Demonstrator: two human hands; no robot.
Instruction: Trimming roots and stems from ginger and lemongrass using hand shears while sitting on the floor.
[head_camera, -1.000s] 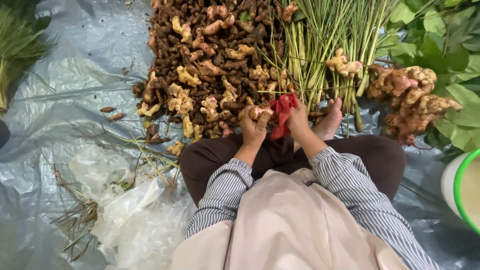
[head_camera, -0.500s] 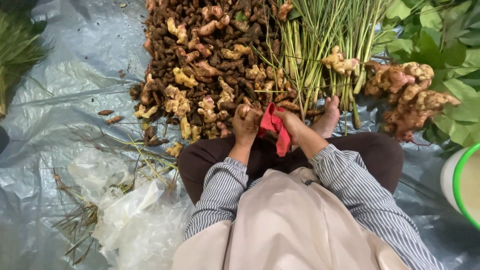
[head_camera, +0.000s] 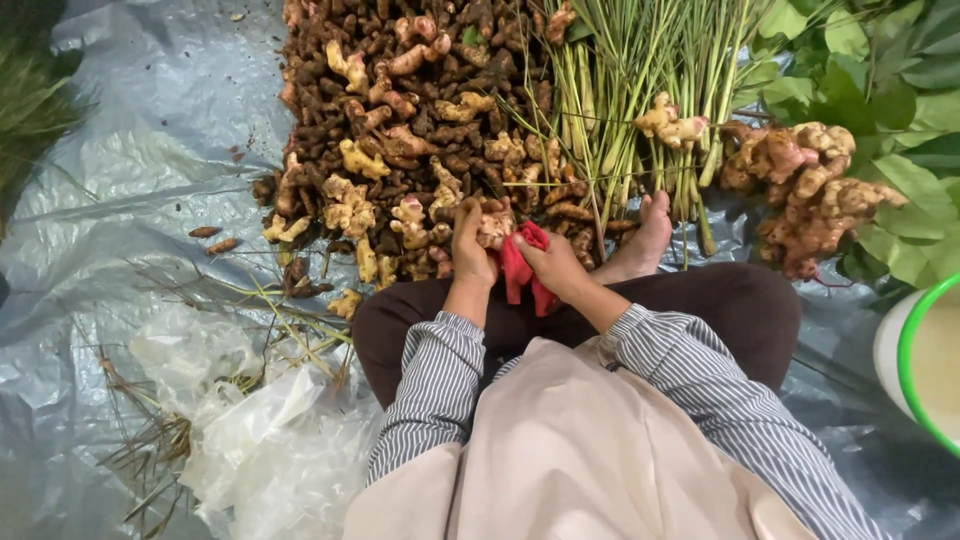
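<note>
I sit cross-legged on a grey plastic sheet (head_camera: 120, 200). My left hand (head_camera: 470, 250) grips a pale knobbly ginger-like root (head_camera: 494, 226) at the near edge of a big pile of brown and yellow roots (head_camera: 400, 130). My right hand (head_camera: 556, 265) holds a red cloth (head_camera: 516, 268) pressed against that root. Both hands meet just above my knees, sleeves striped, with a beige cloth over my lap.
Green lemongrass stalks (head_camera: 640, 90) lie right of the pile, a bare foot (head_camera: 645, 240) beneath them. A cluster of larger pinkish rhizomes (head_camera: 810, 190) and green leaves (head_camera: 900, 90) sit at right. A white, green-rimmed bucket (head_camera: 915, 350) and crumpled clear plastic bags (head_camera: 250, 430) flank me.
Both hands with the red cloth and root have shifted slightly left and nearer to me; the cloth has turned around the root as the right hand rubs it.
</note>
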